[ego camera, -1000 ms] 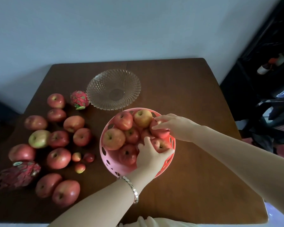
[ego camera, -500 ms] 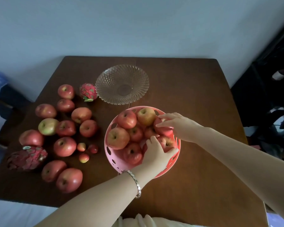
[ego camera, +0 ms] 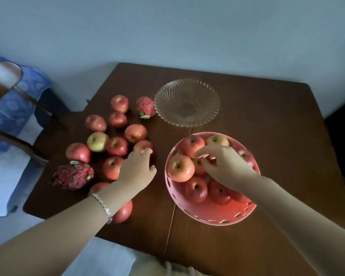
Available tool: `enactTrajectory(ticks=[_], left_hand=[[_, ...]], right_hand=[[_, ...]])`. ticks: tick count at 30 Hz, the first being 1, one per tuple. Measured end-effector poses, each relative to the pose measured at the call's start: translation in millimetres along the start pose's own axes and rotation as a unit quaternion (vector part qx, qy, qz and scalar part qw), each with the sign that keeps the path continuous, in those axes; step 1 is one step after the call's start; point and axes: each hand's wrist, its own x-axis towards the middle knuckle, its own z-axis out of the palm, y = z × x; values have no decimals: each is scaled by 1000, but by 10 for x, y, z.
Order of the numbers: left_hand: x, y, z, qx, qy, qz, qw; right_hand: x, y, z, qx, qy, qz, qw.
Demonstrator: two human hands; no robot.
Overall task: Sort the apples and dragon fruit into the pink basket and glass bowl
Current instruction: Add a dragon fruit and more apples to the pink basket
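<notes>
The pink basket (ego camera: 217,217) stands at the table's near right, holding several red apples (ego camera: 180,169). My right hand (ego camera: 224,165) hovers over them with loosely curled fingers, and I see nothing gripped in it. My left hand (ego camera: 136,169) reaches over the loose apples to the left of the basket. Its fingertips rest on one apple (ego camera: 145,145) and the thumb stands apart. Several loose apples (ego camera: 116,146) lie around it. A small dragon fruit (ego camera: 145,106) sits beside the empty glass bowl (ego camera: 187,102). A large dragon fruit (ego camera: 73,176) lies at the near left.
The brown table (ego camera: 267,136) has its left edge close to the loose fruit. A chair with blue cloth (ego camera: 10,100) stands off that edge. Dark furniture (ego camera: 343,148) is at the right. The wall runs behind the table.
My left hand has left the basket and moved left onto the loose apples. My right hand shifted from the basket's right rim toward its middle. The view has swung left.
</notes>
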Motion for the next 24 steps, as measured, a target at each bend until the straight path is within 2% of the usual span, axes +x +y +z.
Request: enactTrajectory(ticks=[4,8,11,13,15,19,24], left_hand=[[160,-687,37,98,-66,-85,989],[300,-1077,104,71,-139,-114,981],[388,-1221,159,41,-178,-95,979],[411,-1246,180,35,-181,-84,979],[412,-1265,176,33,-184,-78,979],[409,-1302,81,35,-169,-70,982],[346,-1278,-124,-14,-97,-52,994]], right_hand=[[283,-304,437,24,-37,30,999],[691,-489,956,34,-8,64,997],[1115,-595,1388,-2,-37,150,988],[1345,-642,1635,-50,-76,224,970],[1502,-671,1851,-71,-81,267,958],[1669,-641,2091,-22,-22,303,953],[1585,-703,1933,61,81,294,950]])
